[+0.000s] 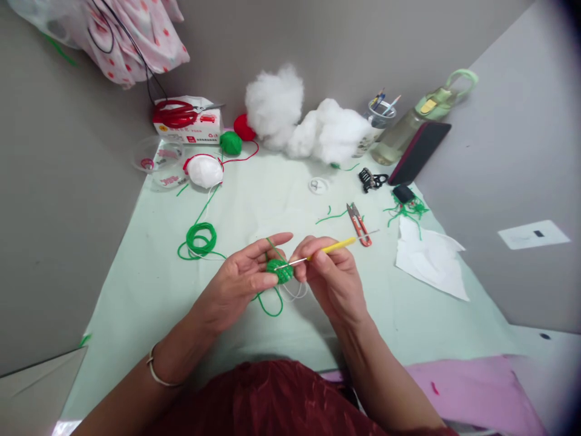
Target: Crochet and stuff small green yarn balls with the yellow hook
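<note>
My left hand (pixel 242 280) pinches a small green crocheted piece (pixel 280 270) between thumb and fingers, with the forefinger stretched out over it. My right hand (pixel 329 275) grips a crochet hook with a yellow handle (pixel 333 246), its metal tip pushed into the green piece. Green yarn (pixel 267 306) loops down from the piece onto the pale green table cover (pixel 158 284) and runs left to a loose coil of green yarn (pixel 200 240).
Red thread snips (pixel 359 224) lie just beyond my right hand, white paper (pixel 429 257) to the right. At the back are white stuffing (pixel 313 121), green (pixel 230 143) and red (pixel 244 127) yarn balls, a white ball (pixel 205 171), red scissors on a box (pixel 181 115), a bottle (pixel 408 127) and a phone (pixel 420 152).
</note>
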A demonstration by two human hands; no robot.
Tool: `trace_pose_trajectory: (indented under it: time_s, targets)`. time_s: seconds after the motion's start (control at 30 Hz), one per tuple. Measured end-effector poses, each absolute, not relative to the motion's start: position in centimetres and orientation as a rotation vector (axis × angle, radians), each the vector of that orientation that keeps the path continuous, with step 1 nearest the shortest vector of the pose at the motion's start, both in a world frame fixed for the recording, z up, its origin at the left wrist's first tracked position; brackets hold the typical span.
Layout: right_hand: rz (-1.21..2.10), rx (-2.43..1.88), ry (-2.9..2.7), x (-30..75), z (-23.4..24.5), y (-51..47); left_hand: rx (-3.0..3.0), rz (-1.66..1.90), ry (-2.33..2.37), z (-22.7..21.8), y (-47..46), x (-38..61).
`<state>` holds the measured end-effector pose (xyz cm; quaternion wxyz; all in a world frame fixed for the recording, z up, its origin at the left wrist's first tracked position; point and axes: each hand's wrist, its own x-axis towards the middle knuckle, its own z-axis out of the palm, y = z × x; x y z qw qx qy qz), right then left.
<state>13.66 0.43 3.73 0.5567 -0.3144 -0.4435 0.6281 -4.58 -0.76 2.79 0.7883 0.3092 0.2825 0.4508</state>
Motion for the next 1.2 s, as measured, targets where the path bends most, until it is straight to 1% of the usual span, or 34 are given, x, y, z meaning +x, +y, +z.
trace_pose_trajectory:
  time_s: [0.2,0.43,0.5,0.7,0.93,1.03,1.2]
  targets:
    - [1.375,-0.698,-1.088,13.2,3.2,0.2,0.706,1.004,0.621,2.2,-0.7,-4.5]
    - [1.053,-0.877,-1.306,13.1,3.1,-0.5,0.874,1.058,0.74,2.5,-1.1,-4.5]
    - [1.08,-0.857,-1.275,13.2,2.9,-0.5,0.948,1.078,0.82,2.9,-1.2,-4.5]
    - [1.329,-0.738,-1.156,13.7,2.2,0.1,1.14,1.069,0.965,3.7,-1.1,-5.0]
    - [1.42,-0.659,-1.252,14.8,2.7,0.7,1.229,1.023,0.973,3.9,-0.9,-5.6]
    - [1.369,-0.673,-1.349,15.2,3.0,0.8,1.236,1.015,0.978,3.9,-0.8,-5.7]
    - [1.162,-0.753,-1.586,15.8,4.0,0.6,1.256,1.009,1.027,4.0,-0.7,-5.6]
